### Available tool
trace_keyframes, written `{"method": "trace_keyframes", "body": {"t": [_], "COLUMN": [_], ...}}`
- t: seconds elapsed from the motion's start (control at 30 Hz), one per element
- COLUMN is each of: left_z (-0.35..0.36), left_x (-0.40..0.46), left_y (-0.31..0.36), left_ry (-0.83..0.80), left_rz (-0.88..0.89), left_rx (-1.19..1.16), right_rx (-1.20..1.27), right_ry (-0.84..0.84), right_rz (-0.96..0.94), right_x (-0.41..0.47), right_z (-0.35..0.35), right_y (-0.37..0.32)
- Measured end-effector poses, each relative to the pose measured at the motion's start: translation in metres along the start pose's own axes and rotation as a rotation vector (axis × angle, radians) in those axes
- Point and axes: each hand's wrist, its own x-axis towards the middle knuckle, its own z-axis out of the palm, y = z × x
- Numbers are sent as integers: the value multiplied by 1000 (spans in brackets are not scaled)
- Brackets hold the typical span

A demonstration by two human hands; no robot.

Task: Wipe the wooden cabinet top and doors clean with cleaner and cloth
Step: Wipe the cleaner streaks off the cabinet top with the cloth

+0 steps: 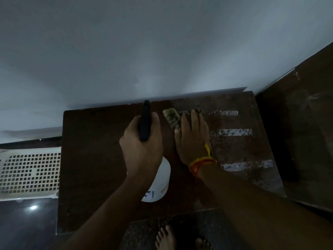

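So, where I stand: I look down at a brown wooden cabinet top by a pale wall. My bare toes show on the dark floor below it.
My left hand: my left hand is curled round the black top of the spray bottle. My thumb and fingers wrap it tight.
Spray bottle: the white body hangs under my left hand, over the middle of the worktop. It has small blue marks near the bottom. I cannot tell if it touches the wood.
My right hand: my right hand lies flat on the cloth, fingers straight and close together. It presses down and does not pinch.
Cloth: the cloth is greenish and patchy. It sits on the worktop near the back edge, just right of the black sprayer. Part of it pokes out left of my fingers.
Wrist: an orange and yellow thread band goes round my right wrist.
Worktop marks: three pale, spotty stripes shine on the right side of the wood, beside my right hand.
Left side: a white basket with small square holes sits lower down, left of the cabinet.
Right side: another dark wooden piece stands next to the cabinet. It looks scratched.
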Motion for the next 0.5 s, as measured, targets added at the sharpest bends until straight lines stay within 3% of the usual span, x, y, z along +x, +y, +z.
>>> {"method": "trace_keyframes", "body": {"t": [0.17, 0.5], "left_z": [-4, -3], "left_x": [0, 5], "left_y": [-6, -9], "left_ry": [-9, -35], "left_rz": [18, 24], "left_rx": [12, -28], "right_rx": [-25, 5], "right_ry": [37, 118], "right_rz": [-19, -55], "right_x": [53, 45], "right_z": [1, 9], "right_y": [-1, -10]}}
